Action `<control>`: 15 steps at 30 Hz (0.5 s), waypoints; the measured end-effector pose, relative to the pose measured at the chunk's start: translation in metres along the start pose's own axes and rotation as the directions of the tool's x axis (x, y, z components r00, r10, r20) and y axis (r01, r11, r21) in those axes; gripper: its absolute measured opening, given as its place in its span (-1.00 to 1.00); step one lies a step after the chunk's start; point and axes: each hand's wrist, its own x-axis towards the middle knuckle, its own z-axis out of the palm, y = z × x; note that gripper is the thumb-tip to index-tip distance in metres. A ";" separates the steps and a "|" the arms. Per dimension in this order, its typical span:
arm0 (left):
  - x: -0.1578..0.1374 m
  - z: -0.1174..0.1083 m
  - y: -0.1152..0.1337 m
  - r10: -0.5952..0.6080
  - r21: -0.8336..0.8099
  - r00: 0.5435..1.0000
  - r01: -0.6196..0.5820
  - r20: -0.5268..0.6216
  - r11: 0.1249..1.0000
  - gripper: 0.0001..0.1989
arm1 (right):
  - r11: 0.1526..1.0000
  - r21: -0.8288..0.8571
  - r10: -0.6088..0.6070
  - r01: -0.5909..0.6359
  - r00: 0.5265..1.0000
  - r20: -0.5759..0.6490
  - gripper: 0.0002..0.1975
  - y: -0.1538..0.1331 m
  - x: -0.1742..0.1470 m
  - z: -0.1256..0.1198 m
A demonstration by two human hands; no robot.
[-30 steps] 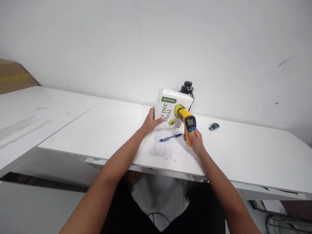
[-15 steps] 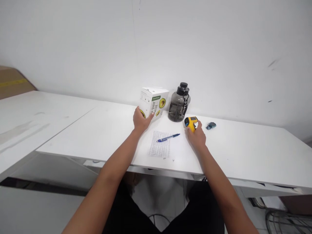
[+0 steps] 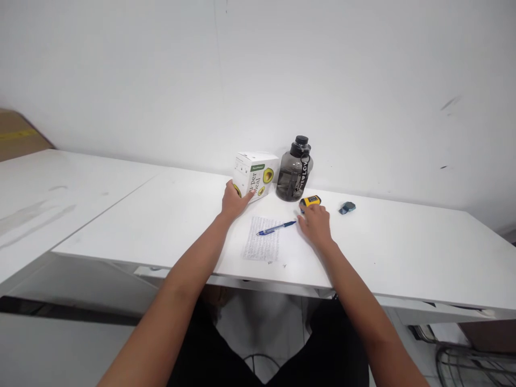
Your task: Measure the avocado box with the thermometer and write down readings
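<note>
Left grip [image 3: 234,203] clasps one box [image 3: 245,176] — right grip [image 3: 316,224] at one thermometer [image 3: 312,201], closure unclear — one bottle [image 3: 287,174]

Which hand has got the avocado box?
The left hand, gripping the avocado box low down; the right hand is over at the yellow thermometer instead.

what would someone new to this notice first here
Probably the big dark bottle, standing upright near the wall. Just left of it is the white box with avocado pictures, held by the left hand. The yellow-and-black device also stands out, partly hidden by the right hand.
</note>
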 end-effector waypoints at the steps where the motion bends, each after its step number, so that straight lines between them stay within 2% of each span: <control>1: 0.000 0.000 0.000 -0.003 -0.005 1.000 0.004 0.015 1.000 -0.21 | 0.994 0.027 -0.110 0.109 0.992 0.064 -0.59 -0.004 -0.001 0.001; 3: -0.001 -0.001 0.001 -0.010 -0.009 0.999 0.011 0.036 1.000 -0.20 | 0.966 0.077 -0.257 0.247 0.946 0.195 -0.61 -0.012 -0.004 0.004; 5: -0.001 -0.001 0.001 -0.014 -0.009 0.999 0.014 0.048 1.000 -0.20 | 0.957 0.080 -0.291 0.280 0.919 0.264 -0.61 -0.018 -0.007 0.008; 8: -0.001 -0.001 0.002 -0.007 -0.002 0.999 0.007 0.053 1.000 -0.20 | 0.969 0.107 -0.240 0.221 0.943 0.232 -0.65 -0.019 -0.008 0.012; 10: -0.001 -0.001 0.002 -0.005 0.003 0.998 0.005 0.055 1.000 -0.20 | 0.957 0.261 -0.167 0.127 0.976 0.139 -0.66 -0.015 -0.007 0.014; 11: -0.001 -0.001 0.002 -0.006 0.002 0.998 0.006 0.057 1.000 -0.20 | 0.918 0.389 -0.115 0.074 0.990 0.082 -0.66 -0.012 -0.006 0.014; 12: -0.001 -0.001 0.003 -0.006 0.000 0.998 0.006 0.060 1.000 -0.20 | 0.843 0.536 -0.057 0.028 0.998 0.037 -0.64 -0.010 -0.004 0.015; 14: -0.002 -0.001 0.003 -0.006 -0.005 0.998 0.006 0.066 1.000 -0.19 | 0.609 0.792 0.040 -0.031 0.999 0.009 -0.58 -0.009 -0.002 0.016; 15: -0.002 -0.001 0.004 -0.007 -0.007 0.998 0.007 0.069 1.000 -0.19 | 0.499 0.865 0.069 -0.048 0.997 0.015 -0.54 -0.009 -0.002 0.017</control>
